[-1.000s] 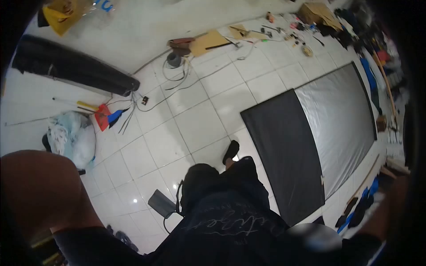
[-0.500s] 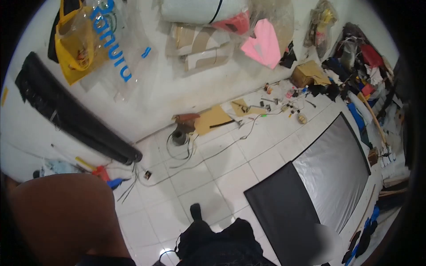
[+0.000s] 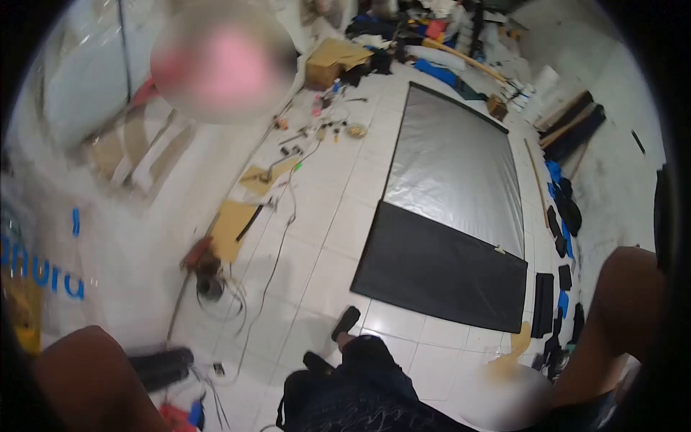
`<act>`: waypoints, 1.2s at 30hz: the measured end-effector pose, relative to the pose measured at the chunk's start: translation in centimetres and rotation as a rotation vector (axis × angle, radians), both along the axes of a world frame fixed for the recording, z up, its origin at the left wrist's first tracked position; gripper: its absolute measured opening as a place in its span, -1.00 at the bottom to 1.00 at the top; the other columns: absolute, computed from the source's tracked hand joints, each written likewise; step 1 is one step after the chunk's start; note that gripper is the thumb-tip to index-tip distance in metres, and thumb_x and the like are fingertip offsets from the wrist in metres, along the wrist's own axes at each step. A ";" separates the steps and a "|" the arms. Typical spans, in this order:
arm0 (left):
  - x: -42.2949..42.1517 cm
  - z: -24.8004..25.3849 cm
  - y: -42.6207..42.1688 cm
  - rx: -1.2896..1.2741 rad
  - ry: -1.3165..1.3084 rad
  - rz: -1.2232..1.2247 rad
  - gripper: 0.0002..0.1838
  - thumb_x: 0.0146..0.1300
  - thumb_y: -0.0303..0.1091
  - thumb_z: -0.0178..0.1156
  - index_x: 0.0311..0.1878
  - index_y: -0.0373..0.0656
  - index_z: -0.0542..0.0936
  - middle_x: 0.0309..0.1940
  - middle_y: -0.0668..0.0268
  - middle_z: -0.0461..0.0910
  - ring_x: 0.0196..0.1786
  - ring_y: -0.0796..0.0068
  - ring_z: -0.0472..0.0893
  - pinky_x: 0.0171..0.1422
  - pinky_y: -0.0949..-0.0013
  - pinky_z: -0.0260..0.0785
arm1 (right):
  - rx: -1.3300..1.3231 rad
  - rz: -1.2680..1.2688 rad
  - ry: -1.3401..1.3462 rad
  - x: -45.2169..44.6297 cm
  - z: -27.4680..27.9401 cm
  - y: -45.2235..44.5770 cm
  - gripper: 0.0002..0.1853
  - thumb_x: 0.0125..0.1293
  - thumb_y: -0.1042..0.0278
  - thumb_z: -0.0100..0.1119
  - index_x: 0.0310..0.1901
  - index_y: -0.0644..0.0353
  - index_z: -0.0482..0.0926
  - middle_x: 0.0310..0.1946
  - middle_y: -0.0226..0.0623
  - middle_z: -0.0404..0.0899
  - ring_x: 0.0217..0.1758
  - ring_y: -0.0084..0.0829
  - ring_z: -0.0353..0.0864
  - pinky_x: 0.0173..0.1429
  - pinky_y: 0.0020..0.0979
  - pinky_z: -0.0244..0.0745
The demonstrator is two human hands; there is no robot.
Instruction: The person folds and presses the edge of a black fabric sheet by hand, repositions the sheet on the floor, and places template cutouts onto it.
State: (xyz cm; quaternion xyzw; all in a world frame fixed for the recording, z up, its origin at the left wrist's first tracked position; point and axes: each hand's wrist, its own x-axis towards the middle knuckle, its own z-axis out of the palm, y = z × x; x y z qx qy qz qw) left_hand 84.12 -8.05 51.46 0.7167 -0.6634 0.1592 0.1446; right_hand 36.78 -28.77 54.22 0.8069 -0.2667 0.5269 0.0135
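Neither of my hands is in view. My bent left arm (image 3: 90,381) comes in at the lower left, and my bent right arm (image 3: 612,317) at the right edge; both hands lie outside the picture. Ahead of my feet, a large flat sheet is spread on the tiles, with a silver part (image 3: 461,165) at the far side and a black part (image 3: 443,266) nearer me. Dark edging runs along its borders. A small pale piece (image 3: 500,250) lies near the seam at its right. My dark-socked foot (image 3: 346,323) stands just short of the black part.
Tools and small parts lie along the left wall near brown cardboard (image 3: 234,227). A cable (image 3: 288,223) snakes over the tiles. A cardboard box (image 3: 324,72) and piled fabric stand at the back. Black pieces (image 3: 545,302) line the right side. Clear plastic bags hang at left.
My view has swung to the right, so the sheet now sits near the middle. My right arm has come into view, and the left arm appears lower and smaller.
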 end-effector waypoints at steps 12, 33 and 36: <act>-9.1 -0.7 -22.2 0.071 0.166 -0.321 -0.38 0.41 0.05 0.30 0.35 -0.20 0.56 0.18 0.04 0.66 0.14 0.08 0.68 0.23 0.14 0.52 | 0.107 -0.196 -0.290 -10.0 -2.2 -8.3 -0.64 0.57 0.18 0.11 0.19 0.26 0.59 0.07 -0.10 0.65 0.14 -0.21 0.61 0.24 -0.25 0.49; -19.1 -48.9 -36.0 1.725 0.136 -0.679 -0.32 0.30 0.30 0.24 0.07 -0.21 0.75 -0.02 -0.11 0.75 0.14 -0.10 0.69 0.24 -0.01 0.52 | 1.801 -0.154 0.187 -0.4 -52.2 4.2 -0.39 0.40 -0.31 0.17 0.16 0.07 0.68 0.06 0.04 0.68 0.21 0.09 0.64 0.25 0.06 0.56; -18.5 -50.6 -39.5 1.685 -0.079 -0.950 -0.41 0.32 0.21 0.22 0.04 -0.16 0.75 -0.03 -0.07 0.75 0.13 -0.11 0.69 0.24 -0.05 0.52 | 1.793 -0.244 0.195 3.8 -52.2 3.2 -0.50 0.47 -0.18 0.12 0.12 0.07 0.68 -0.05 0.07 0.71 0.12 0.11 0.68 0.20 0.07 0.57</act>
